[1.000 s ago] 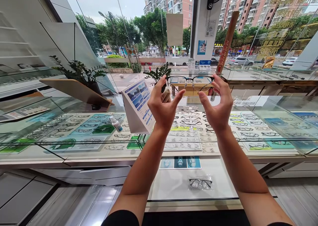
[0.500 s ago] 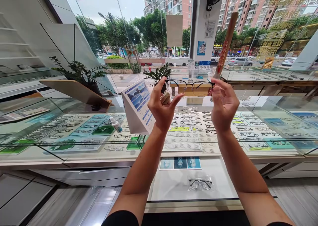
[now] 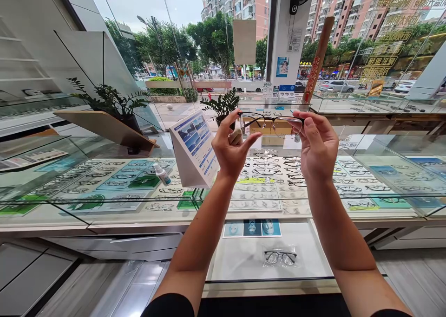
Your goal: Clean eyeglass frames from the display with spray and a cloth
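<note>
Left hand [image 3: 230, 150], thumb spread wide, holds the eyeglasses [image 3: 268, 119] by their left end, while the right hand [image 3: 319, 150] pinches their right end. They are raised above the glass counter [image 3: 139, 225].

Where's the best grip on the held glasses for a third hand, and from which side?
Probably the bridge of the held glasses, pinched lightly from above. The left hand and right hand occupy the two outer ends; the bridge between them is free of fingers and open above. It looks thin, so fingertips should suit better than a full grasp.
</note>
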### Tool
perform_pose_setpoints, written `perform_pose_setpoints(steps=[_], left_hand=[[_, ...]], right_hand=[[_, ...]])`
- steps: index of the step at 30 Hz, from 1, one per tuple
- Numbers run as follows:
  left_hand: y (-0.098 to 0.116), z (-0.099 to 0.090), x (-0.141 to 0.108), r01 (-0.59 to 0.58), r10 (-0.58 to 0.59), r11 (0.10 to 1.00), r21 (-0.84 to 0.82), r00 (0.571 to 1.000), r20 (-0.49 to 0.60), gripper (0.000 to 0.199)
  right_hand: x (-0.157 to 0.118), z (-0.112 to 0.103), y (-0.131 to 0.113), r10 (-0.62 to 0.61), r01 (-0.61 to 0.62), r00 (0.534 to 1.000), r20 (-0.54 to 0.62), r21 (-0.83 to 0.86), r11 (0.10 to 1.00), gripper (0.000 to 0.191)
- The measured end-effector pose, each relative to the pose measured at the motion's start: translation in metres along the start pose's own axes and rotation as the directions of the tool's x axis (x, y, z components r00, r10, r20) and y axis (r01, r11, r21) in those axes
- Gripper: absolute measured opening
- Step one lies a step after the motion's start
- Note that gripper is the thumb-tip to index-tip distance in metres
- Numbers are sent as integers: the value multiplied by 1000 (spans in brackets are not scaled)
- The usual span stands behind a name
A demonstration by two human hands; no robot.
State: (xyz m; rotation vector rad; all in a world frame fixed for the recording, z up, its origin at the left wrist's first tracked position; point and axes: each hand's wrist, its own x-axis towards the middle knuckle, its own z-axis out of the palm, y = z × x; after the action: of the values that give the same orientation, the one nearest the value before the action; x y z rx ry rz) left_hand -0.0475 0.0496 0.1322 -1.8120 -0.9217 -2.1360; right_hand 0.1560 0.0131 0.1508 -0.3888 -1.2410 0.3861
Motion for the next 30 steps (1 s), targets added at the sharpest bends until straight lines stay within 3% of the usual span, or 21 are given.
perform_pose_setpoints(steps=[4,8,12,14,17,24,30], left_hand=[[-2,1,-1,-57,57,998,-16,998,-1,66],[0,-2,0,-81,81,996,22,996,21,65],[2,-8,5,-134,120,984,115,986,117,67],[3,-11,9,-185,161,975,123,970,182,69],[6,-15,14,-238,202,965,107,941,273,71],[17,-24,21,-229,206,973,16,902,379,71],[20,-28,22,-60,106,991,-118,897,430,84]], right_hand=[[0,-2,2,100,-100,995,9,129,987,17],[1,-4,3,76,-79,997,28,116,990,16],[4,-8,-4,-54,63,997,53,-182,981,20],[6,-10,-8,-91,142,983,158,-355,924,18],[7,-13,-10,-38,174,953,300,-443,879,15],[12,-20,-8,140,32,898,417,-380,924,16],[16,-25,-11,344,-258,814,468,-240,936,23]])
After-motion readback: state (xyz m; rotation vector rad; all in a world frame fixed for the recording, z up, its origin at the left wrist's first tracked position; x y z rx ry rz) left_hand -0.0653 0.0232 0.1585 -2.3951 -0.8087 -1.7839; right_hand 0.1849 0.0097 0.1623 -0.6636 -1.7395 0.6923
